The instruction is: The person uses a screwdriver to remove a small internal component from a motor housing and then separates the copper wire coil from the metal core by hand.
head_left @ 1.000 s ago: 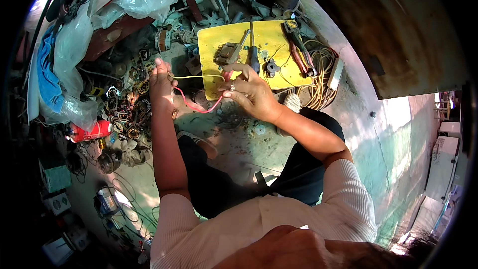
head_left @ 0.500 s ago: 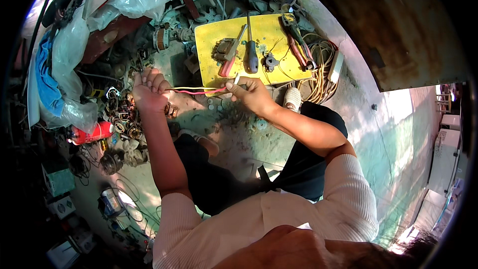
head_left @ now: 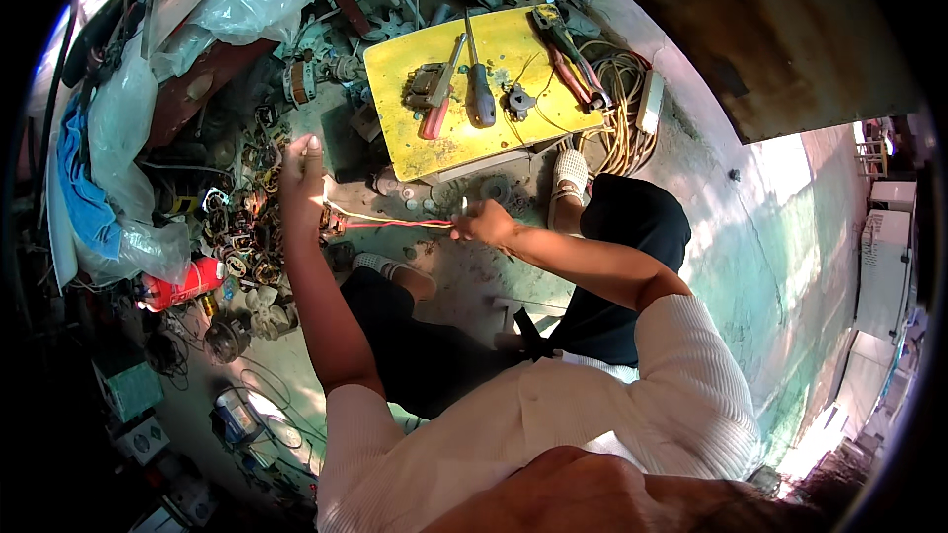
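A red wire and a yellow wire stretch side by side, nearly straight, between my two hands. My right hand is closed in a pinch on their right ends, where a small white tip sticks up past the fingers. At the other end, the wires run in behind the palm side of my left hand. Its fingers look closed and the grip itself is partly hidden. Beyond the hands stands a low yellow-topped table, bearing a dark-handled screwdriver, red-handled pliers and a small black part.
Motor parts and copper windings crowd the floor at left, near a red bottle-shaped object and plastic bags. Coiled cable lies right of the table. A rusty brown panel juts in at upper right.
Both hands have shifted lower in the picture, toward my body, with the wires between them. The left hand has turned, and the table sits a little higher and further left in view.
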Motion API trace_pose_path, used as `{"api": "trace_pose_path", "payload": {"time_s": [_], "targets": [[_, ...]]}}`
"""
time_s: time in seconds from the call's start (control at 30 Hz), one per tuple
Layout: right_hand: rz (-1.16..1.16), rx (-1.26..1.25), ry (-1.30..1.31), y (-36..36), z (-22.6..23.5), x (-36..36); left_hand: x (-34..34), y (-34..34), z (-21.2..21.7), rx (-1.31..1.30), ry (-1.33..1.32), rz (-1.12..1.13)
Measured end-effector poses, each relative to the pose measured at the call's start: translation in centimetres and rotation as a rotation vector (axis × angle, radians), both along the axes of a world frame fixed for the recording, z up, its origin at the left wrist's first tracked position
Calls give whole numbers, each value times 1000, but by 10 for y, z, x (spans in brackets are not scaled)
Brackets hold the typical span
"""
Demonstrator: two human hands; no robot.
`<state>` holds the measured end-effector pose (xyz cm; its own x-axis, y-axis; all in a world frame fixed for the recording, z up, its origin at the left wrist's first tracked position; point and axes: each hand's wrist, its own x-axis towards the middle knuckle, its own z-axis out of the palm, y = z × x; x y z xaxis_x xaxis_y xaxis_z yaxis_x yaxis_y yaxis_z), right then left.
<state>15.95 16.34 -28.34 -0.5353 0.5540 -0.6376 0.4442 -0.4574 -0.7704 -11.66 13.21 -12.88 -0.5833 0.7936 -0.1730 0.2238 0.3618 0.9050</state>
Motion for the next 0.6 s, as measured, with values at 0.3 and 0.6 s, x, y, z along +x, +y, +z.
{"api": "trace_pose_path", "payload": {"time_s": [0.3,0.6], "targets": [[359,529,-455,8,-44,33,-1,4,-31,-65,225,-184],[-253,1330,-382,76,126,74,36,5,-14,123,91,-280]]}}
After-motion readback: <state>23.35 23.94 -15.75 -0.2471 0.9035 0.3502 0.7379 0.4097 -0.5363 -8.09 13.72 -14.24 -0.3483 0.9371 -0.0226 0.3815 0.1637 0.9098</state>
